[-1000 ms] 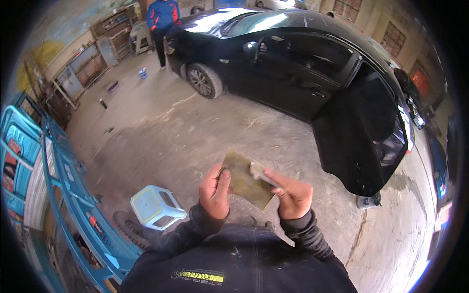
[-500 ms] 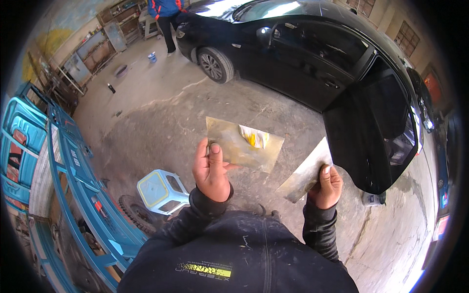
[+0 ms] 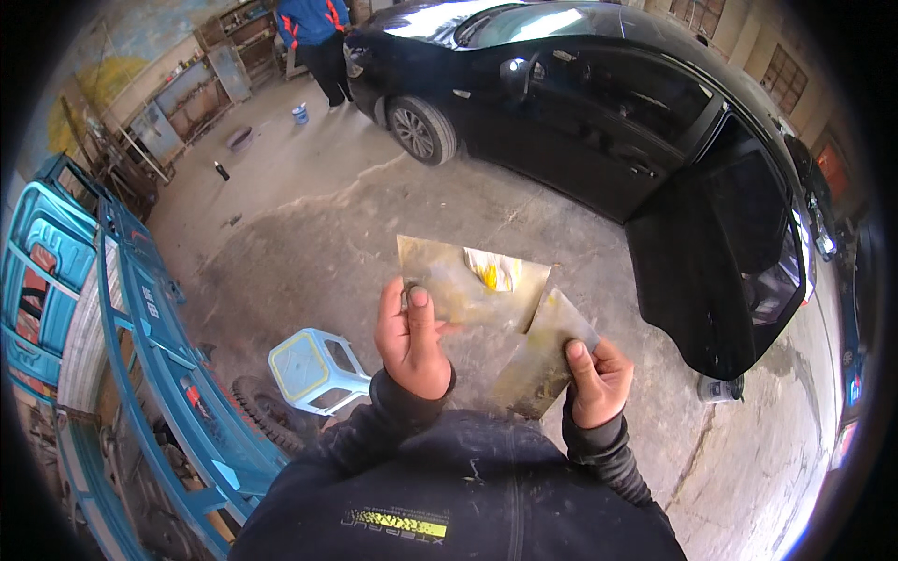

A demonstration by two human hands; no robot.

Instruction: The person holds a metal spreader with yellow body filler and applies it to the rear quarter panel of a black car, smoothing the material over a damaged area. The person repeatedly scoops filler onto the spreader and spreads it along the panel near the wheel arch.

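My left hand [image 3: 416, 348] grips a thin rectangular metal putty sheet [image 3: 435, 278] at its left edge, thumb on top and fingers beneath. Near the sheet's far edge lies a dollop of white putty [image 3: 505, 274] streaked with yellow. In my right hand [image 3: 601, 385], pinched between thumb and fingers, is a second flat metal sheet, a putty spreader [image 3: 552, 348], smudged grey and yellowish. The spreader is tilted, and its far corner overlaps the right edge of the left sheet in view; whether they touch I cannot tell.
A black car [image 3: 561, 122] stands ahead, its rear door [image 3: 702, 280] swung open at right. Beside my left arm are a light-blue plastic stool [image 3: 313, 369], a tyre [image 3: 262, 407] and blue metal frames [image 3: 159, 346]. A can [image 3: 720, 388] sits under the door; a person [image 3: 318, 42] stands far off.
My right hand has moved left and a little down, bringing the spreader to the left sheet's right edge and turning its face. The left hand has barely shifted.
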